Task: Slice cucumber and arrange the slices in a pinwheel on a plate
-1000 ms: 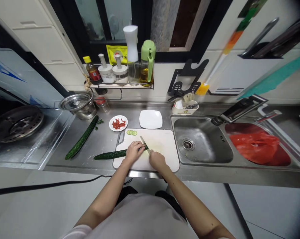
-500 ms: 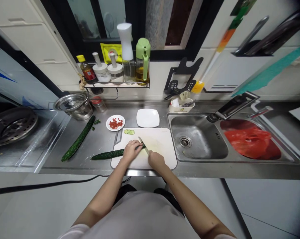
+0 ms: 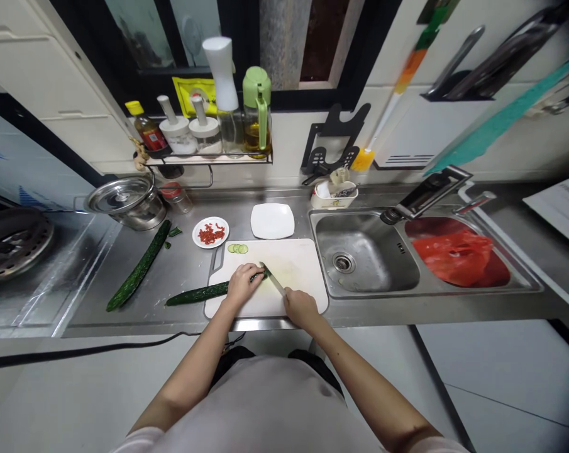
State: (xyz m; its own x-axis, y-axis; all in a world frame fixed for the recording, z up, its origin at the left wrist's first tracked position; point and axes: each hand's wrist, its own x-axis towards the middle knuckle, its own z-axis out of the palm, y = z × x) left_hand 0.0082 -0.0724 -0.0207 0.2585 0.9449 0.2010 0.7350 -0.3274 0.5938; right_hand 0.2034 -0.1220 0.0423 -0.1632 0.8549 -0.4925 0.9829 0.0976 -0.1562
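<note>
Matt white plastic board (glossy steel counter beneath)

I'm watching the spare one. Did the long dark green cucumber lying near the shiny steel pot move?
No. The long dark green cucumber still lies with its far tip beside the shiny steel pot; only the view shifted.

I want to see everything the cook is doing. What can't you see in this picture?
Head view, cucumber: part of it lies under the left hand.
Head view, knife: its handle is wrapped in the right hand.
Head view, red bits on the small dish: too small to identify.
</note>
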